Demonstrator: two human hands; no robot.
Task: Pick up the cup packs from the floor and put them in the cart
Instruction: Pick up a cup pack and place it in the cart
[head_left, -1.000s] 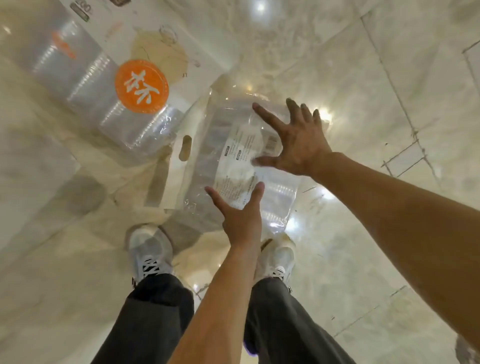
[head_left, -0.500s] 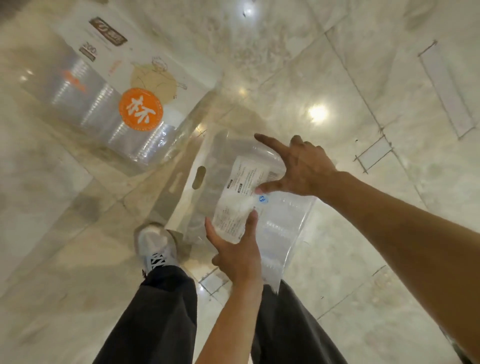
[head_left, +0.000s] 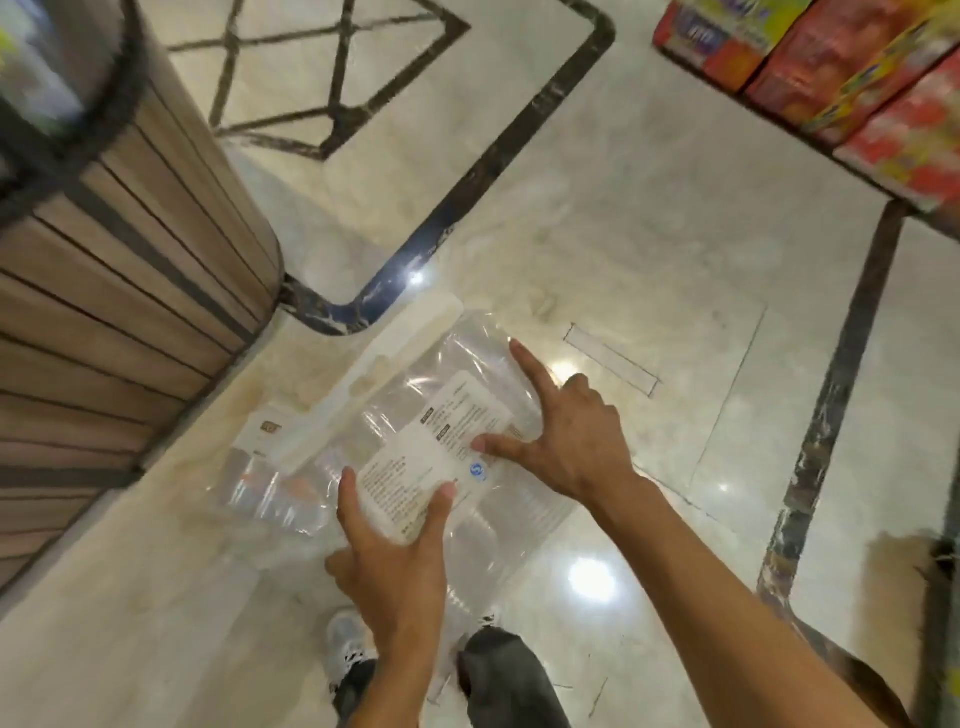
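Observation:
A clear plastic cup pack (head_left: 415, 431) with a white printed label and a white handle strip hangs in the air in front of me, above the marble floor. My left hand (head_left: 395, 566) grips its near edge, thumb and fingers on the label. My right hand (head_left: 571, 436) presses on its right side with the index finger stretched out. Part of a second clear pack (head_left: 270, 488) shows behind and to the left of it. No cart can be made out for sure.
A round wooden-slatted stand (head_left: 130, 249) with a dark rim fills the left. A shelf of red and yellow boxes (head_left: 852, 67) runs along the top right on a dark frame (head_left: 810, 467). My shoes (head_left: 345, 649) and dark trousers are below.
The pack has risen off the floor in both hands. My view has swung away from the orange-labelled pack to the wooden stand and the shelf of boxes.

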